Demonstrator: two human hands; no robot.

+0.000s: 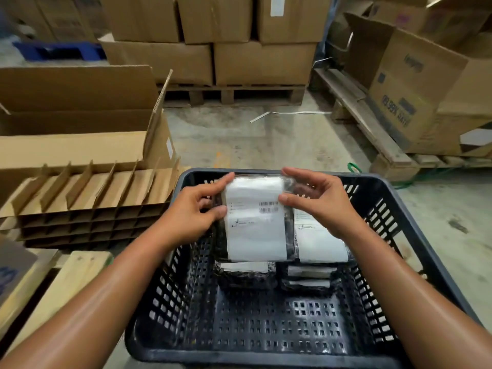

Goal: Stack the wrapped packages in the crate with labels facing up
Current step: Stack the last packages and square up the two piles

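While you hold the wrapped package [255, 219] over the far half of the black crate [415, 206], its white label faces up. Your left hand [191, 211] pinches its left edge and your right hand [316, 201] grips the upper right corner, fingers closed on the wrap. A second labelled package [319, 243] lies just beside it. The slick wrap could slip and land tilted across the lower bundles [247, 274].

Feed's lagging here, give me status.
Both hands, left and right, hold top package, label up. Over stack in crate. Nothing in the way.
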